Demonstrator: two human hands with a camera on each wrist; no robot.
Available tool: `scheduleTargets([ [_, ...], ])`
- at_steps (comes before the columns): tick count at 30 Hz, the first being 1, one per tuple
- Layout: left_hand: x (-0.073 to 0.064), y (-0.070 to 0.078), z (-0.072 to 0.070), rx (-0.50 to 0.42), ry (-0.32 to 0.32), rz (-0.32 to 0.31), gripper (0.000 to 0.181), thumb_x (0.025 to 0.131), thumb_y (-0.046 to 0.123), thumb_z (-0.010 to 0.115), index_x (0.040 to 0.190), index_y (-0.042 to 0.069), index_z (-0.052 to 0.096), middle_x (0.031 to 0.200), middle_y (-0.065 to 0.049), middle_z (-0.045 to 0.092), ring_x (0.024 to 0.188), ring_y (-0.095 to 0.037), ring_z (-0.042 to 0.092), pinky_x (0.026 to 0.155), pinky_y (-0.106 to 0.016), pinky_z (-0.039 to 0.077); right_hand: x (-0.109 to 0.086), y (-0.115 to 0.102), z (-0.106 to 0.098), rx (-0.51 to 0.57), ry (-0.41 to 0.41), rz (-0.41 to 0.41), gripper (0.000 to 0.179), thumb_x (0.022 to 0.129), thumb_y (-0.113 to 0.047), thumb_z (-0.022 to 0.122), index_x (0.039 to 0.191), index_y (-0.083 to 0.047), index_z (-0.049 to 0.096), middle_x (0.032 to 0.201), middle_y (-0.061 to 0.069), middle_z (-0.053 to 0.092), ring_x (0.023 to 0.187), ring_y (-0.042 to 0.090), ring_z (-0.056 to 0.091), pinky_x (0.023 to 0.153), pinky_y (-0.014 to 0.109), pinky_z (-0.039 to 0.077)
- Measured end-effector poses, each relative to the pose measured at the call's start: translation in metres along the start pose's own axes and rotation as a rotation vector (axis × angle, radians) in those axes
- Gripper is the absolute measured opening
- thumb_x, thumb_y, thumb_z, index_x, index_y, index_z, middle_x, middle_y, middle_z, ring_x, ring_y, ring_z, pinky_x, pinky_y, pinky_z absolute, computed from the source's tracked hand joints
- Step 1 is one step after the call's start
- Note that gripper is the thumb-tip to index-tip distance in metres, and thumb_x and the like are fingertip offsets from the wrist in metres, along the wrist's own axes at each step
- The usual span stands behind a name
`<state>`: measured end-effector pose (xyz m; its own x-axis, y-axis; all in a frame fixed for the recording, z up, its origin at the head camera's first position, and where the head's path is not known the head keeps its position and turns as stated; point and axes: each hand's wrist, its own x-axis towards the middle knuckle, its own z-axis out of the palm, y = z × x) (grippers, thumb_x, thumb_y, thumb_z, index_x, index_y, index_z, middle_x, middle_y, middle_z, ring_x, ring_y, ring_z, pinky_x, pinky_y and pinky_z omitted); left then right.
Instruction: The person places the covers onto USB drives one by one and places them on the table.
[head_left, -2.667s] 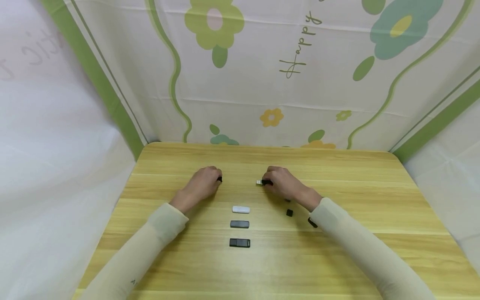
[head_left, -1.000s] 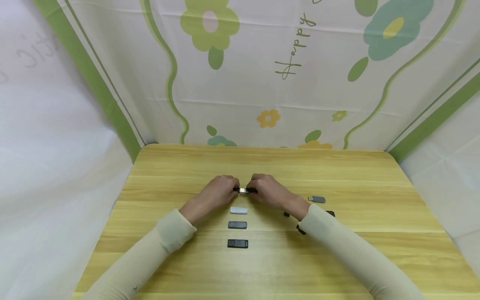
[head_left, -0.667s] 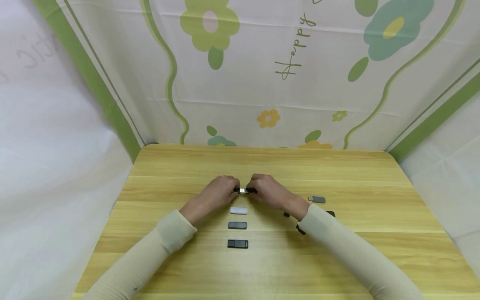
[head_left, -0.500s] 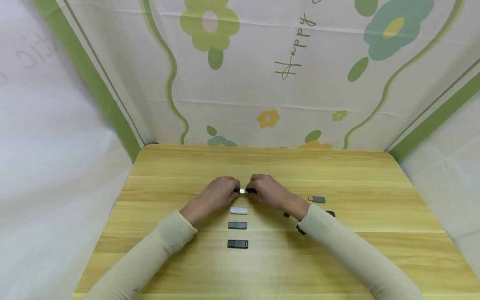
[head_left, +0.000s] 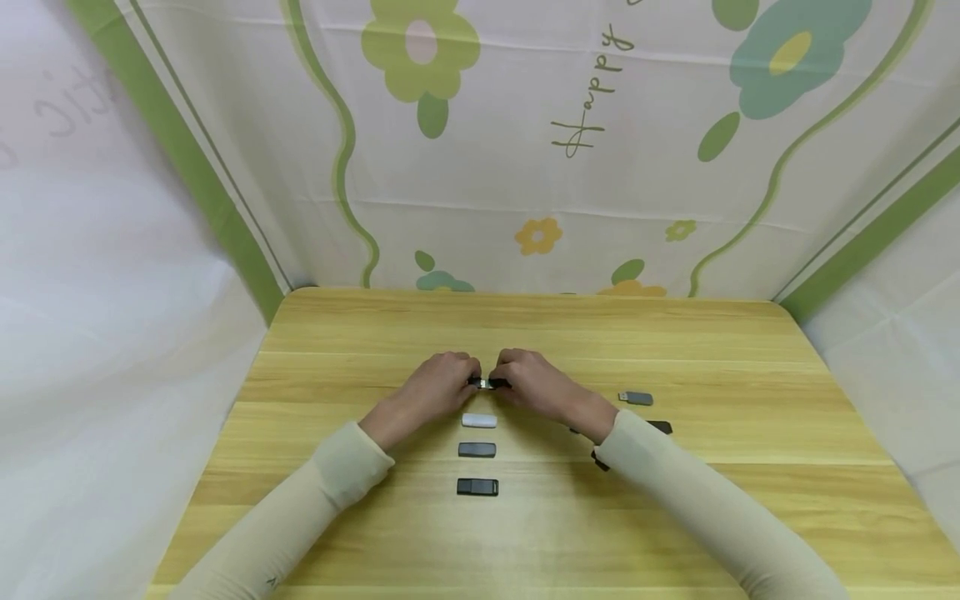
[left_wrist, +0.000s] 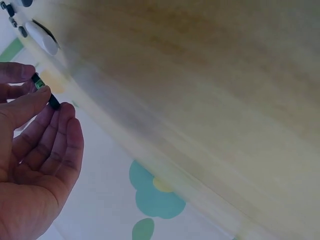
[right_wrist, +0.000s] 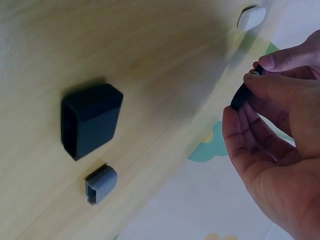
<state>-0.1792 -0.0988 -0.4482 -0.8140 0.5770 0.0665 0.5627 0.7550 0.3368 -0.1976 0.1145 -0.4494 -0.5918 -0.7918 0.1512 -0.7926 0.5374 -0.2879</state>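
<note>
In the head view my left hand [head_left: 450,382] pinches a small black cap [left_wrist: 55,102], whose end points right. My right hand [head_left: 534,383] pinches a black USB stick [right_wrist: 241,96] by its body. The stick's metal connector [head_left: 483,383] shows as a short bright bit between the two hands, partly inside the cap. Both hands meet just above the table, beyond a white USB stick [head_left: 479,421]. Below that lie a dark grey USB stick [head_left: 477,450] and a black one [head_left: 477,487], in a column. Fingers hide much of the held pieces.
Right of the right forearm lies a grey USB stick [head_left: 636,398] with its connector bare. A black piece [head_left: 660,427] and another black piece [head_left: 601,461] are partly under the sleeve. The right wrist view shows a hollow black cap [right_wrist: 92,120] and a grey cap [right_wrist: 101,184].
From well apart, both hands have come together, bringing cap and connector end to end. Over the last second the bright connector between them has shortened slightly. The column of sticks stays put.
</note>
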Motion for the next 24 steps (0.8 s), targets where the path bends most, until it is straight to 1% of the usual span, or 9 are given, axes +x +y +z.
scheduleTargets([
  [13,-0.0020,-0.0010,0.0016,-0.005,0.009,0.031,0.003,0.099,0.007,0.075,0.097,0.004,0.074,0.090,-0.005,0.072,0.073,-0.012,0.059,0.067,-0.028,0.052,0.0000,0.0009,0.0030,0.012,0.017,-0.015,0.009,0.093,-0.003,0.080,0.102,-0.003,0.080,0.097,0.010,0.071,0.088,0.019,0.068,0.076,0.030,0.059],
  [24,-0.0027,0.0028,0.0003,0.004,0.012,0.040,0.004,0.099,0.006,0.074,0.100,0.002,0.075,0.093,-0.008,0.073,0.076,-0.014,0.061,0.070,-0.030,0.054,-0.0011,-0.0014,0.0004,0.042,0.007,0.017,0.012,0.093,-0.002,0.081,0.105,-0.002,0.081,0.098,0.011,0.074,0.090,0.021,0.071,0.076,0.030,0.059],
])
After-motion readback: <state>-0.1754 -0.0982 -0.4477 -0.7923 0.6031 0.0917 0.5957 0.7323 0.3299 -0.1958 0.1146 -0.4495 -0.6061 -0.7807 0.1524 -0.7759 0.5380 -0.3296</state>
